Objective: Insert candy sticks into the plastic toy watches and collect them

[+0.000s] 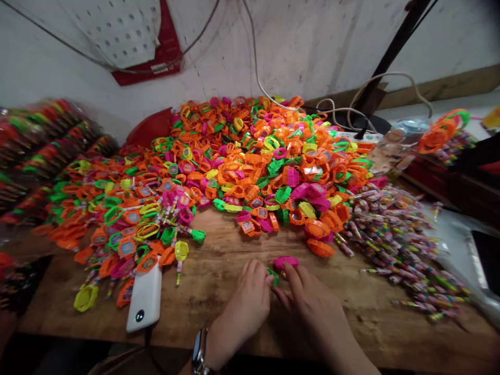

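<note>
My left hand (246,302) and my right hand (308,307) meet low in the middle of the wooden table (219,291). Their fingertips are pinched together on a small green plastic piece (273,275). A pink toy-watch case (286,261) lies on the wood just beyond my right fingertips, touching them. A watch is on my left wrist. Behind the hands rises a big heap of orange, pink, green and yellow toy watches (253,156).
A white power bank (145,299) lies at the left. Finished watches with candy sticks (128,229) spread on the left, bagged ones (35,151) beyond. Wrapped candy sticks (394,239) cover the right. Cables, a black stand and a jar (394,140) stand at the back right.
</note>
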The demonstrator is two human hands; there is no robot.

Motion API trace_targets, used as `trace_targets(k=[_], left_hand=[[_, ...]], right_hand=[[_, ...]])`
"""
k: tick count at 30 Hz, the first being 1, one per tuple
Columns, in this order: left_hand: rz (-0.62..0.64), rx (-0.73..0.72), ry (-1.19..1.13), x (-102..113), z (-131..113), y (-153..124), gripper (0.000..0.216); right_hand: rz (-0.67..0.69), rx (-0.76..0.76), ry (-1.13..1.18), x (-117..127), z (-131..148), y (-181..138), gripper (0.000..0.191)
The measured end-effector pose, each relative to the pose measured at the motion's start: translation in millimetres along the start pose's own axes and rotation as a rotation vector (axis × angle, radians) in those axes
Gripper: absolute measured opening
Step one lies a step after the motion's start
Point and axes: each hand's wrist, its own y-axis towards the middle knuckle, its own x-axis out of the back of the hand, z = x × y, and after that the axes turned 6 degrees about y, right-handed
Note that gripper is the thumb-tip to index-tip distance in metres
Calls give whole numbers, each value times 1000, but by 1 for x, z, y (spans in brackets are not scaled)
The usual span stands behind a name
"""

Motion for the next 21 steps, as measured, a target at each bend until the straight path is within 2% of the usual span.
trace_targets(k=[6, 13, 17, 21], left_hand=[[28, -6, 41, -7, -2, -3, 16], [88, 45, 110, -5, -4, -3, 14], [84, 39, 149, -5, -4, -2, 14], [43, -30, 180, -6, 0, -2, 15]], right_hand=[[148, -56, -58, -11, 7, -10, 6], [119, 44, -85, -7, 1, -14, 11], [119, -20, -143, -3, 8, -9, 13], [143, -45, -164, -5, 12, -9, 15]])
